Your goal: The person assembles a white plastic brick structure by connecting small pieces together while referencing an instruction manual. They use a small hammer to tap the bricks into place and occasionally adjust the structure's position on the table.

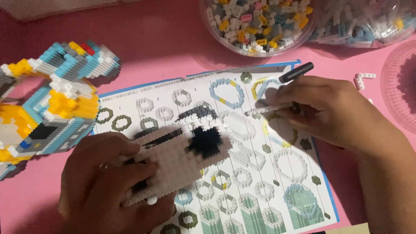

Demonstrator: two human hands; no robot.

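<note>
**Head view: two hands at work over a brick-building chart**

Head camera looks down on a pink counter [164, 47] where a printed instruction sheet [260, 173] with rows of ring-shaped diagrams lies flat. The left hand [108, 177] is wrapped around a white and black brick piece [186, 151], fingers curled under and over it, holding it just above the sheet's left half. The piece is mostly white with a dark round patch near its upper end.

The right hand [333, 112] rests on the sheet's upper right part, closed on a thin white pen [271, 108] whose tip points left across the diagrams. A black marker [297, 72] lies just beyond that hand's knuckles at the sheet's top edge; whether the hand touches it cannot be told.

To the left stands a large built model [47, 99] of blue, yellow, white and grey bricks, apart from both hands. At the top, a clear round tub [255, 26] holds loose mixed bricks, with a second clear tub [368, 21] beside it. A few small white bricks [363, 79] lie on the counter near the right hand.
</note>
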